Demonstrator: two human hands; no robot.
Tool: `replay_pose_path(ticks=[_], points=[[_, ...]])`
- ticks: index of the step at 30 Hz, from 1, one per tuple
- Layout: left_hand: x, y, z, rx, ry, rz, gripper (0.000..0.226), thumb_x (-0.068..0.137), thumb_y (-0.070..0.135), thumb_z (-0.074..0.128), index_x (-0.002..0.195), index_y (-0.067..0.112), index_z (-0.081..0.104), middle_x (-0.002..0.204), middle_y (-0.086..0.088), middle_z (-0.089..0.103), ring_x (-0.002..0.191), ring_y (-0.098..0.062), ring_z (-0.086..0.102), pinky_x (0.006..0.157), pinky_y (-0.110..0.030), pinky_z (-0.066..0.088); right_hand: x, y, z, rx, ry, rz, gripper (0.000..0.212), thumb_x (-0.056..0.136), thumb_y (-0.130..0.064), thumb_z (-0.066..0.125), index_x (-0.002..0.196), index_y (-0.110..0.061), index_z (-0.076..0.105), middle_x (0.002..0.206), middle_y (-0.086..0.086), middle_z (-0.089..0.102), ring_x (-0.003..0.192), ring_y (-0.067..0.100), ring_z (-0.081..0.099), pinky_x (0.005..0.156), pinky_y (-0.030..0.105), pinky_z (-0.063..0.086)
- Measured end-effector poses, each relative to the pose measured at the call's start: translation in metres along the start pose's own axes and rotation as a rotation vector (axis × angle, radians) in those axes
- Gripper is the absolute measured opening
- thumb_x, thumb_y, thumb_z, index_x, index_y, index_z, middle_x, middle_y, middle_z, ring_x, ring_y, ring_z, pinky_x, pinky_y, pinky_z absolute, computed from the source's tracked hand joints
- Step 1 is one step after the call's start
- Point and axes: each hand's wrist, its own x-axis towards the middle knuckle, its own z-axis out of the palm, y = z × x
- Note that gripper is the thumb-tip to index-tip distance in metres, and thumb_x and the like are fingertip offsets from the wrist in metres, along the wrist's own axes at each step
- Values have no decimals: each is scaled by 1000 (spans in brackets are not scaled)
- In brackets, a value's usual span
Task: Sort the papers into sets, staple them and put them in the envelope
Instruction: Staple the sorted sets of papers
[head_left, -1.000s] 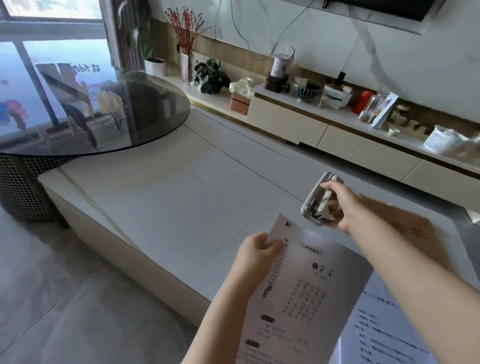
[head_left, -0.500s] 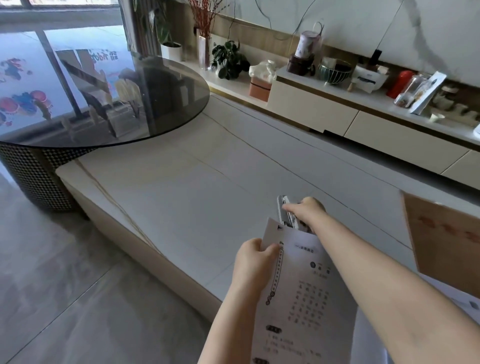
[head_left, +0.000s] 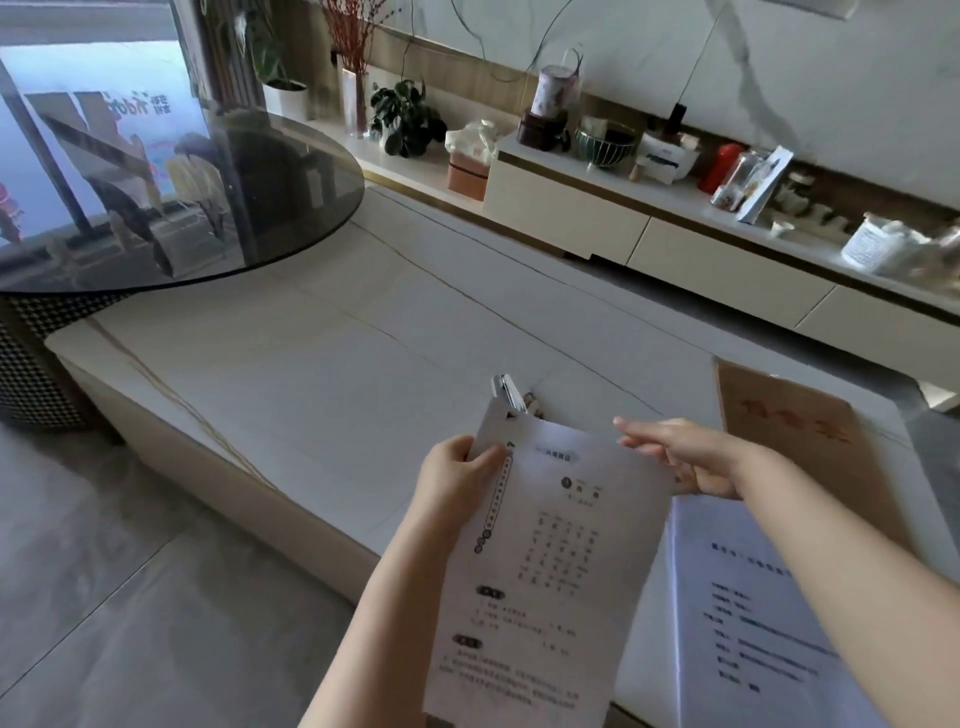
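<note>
Fingers of left hand (head_left: 457, 478) pinch paper set (head_left: 540, 561), half-hiding stapler (head_left: 508, 391); right hand (head_left: 691, 457) fingers relaxed, empty.

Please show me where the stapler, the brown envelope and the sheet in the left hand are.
stapler (head_left: 508, 391): head view, on its metal top, above the sheet's corner.
brown envelope (head_left: 795, 431): head view, on its face near the red print.
sheet (head_left: 550, 561): head view, on the printed middle of the page.
left hand (head_left: 457, 475): head view, on its back.

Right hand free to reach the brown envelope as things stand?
Probably yes. The right hand is open and holds nothing, and the brown envelope lies just beyond it on the table with nothing on top. The stapled papers stay in the left hand, off to the side.
</note>
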Motion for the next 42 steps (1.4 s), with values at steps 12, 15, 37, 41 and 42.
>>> replay_pose_path(ticks=[12, 15, 37, 41, 42], points=[[-51, 27, -20, -383, 77, -31, 17, 94, 19, 59, 91, 2, 62, 68, -9, 68, 53, -20, 65, 56, -32, 56, -87, 118, 60, 371, 103, -200, 28, 91, -11, 60, 118, -6, 59, 114, 17, 67, 102, 29, 66, 85, 41, 54], [-67, 32, -11, -298, 51, -21, 27, 93, 26, 60, 105, 3, 54, 91, -13, 66, 71, -24, 65, 64, -35, 56, -101, 115, 59, 377, 283, -246, 21, 93, -8, 57, 114, -6, 61, 110, 18, 67, 98, 33, 66, 85, 44, 52], [-103, -15, 206, 382, -284, -40, 55, 87, 7, 52, 141, 9, 40, 117, -11, 62, 104, -27, 62, 93, -39, 51, -150, 244, -68, 195, 831, 26, 29, 87, -7, 59, 116, -4, 61, 100, 11, 64, 91, 28, 59, 75, 34, 43], [-100, -29, 217, 566, -278, -35, 46, 91, 9, 54, 135, 4, 42, 126, -13, 56, 110, -28, 57, 83, -27, 45, -134, 265, -66, 26, 769, 175, 38, 91, -14, 56, 127, -2, 54, 127, 14, 60, 114, 30, 57, 88, 33, 44], [-100, -32, 219, 575, -271, -45, 47, 91, 9, 54, 135, 4, 41, 124, -13, 57, 109, -28, 57, 81, -27, 45, -133, 268, -65, -13, 744, 213, 44, 91, -16, 55, 133, -4, 49, 132, 13, 56, 119, 30, 54, 91, 32, 43]])
